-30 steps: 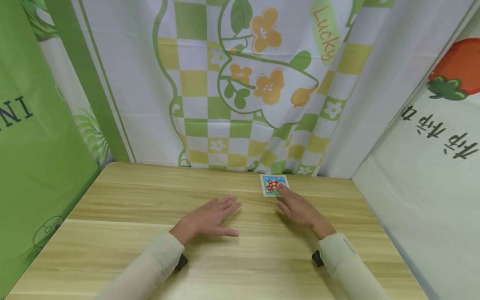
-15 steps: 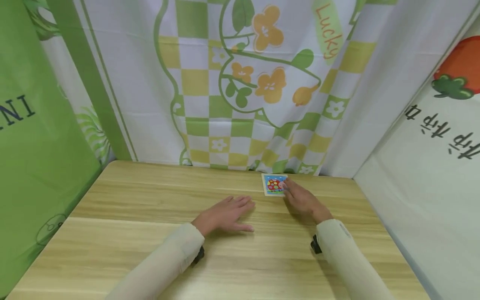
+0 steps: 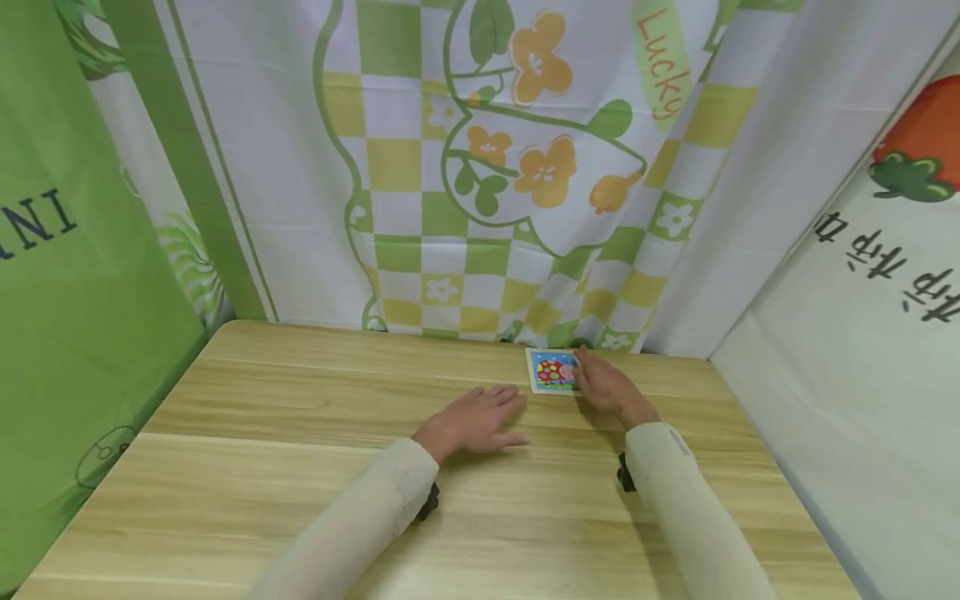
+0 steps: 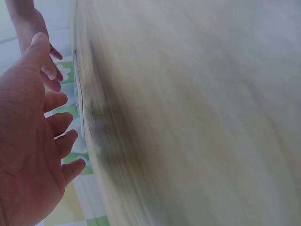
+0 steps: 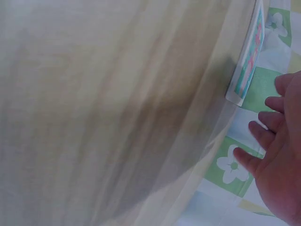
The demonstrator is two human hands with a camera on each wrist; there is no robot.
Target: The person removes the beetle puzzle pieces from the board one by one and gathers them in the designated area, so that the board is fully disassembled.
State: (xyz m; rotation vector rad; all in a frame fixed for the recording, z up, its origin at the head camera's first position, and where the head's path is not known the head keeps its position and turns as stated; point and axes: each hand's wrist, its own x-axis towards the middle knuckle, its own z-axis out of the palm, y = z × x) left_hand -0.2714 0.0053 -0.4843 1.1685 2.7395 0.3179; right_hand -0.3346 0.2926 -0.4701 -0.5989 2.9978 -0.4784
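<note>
Pale wood tbl (image 3: 187, 500), two bare hands over its far half, one card (image 3: 551, 372) up by the curtain (image 3: 397, 167).

L to R, then. L hand (image 3: 477, 421): fingers spread & fairly straight, nothing in it, looks just off the tbl to me. To do its bit well, I'd set those fingertips lightly at the card's near L corner as a stop, so the card can't skid or swivel.

Card: looks thin & flat, so prob awkward to get a nail under; a light touch on the edges beats pressing on the pic, I'd guess.

R hand (image 3: 611, 390): fingers loose, a bit bent, gripping nothing that I can see. Best for it, I reckon: come in low & square along the card's R edge, no hard push, b/c the curtain hangs right behind & the card could get nudged into it.

Where things are: card lies flat nr the tbl's far edge, pic side up. L hand is L of it & further from the curtain, fingertips just short of its near L corner. R hand is at its R side, hiding the R edge in the head view; in the R wrist view there's a gap betw fingertips & card, so can't say for sure they touch.
</note>
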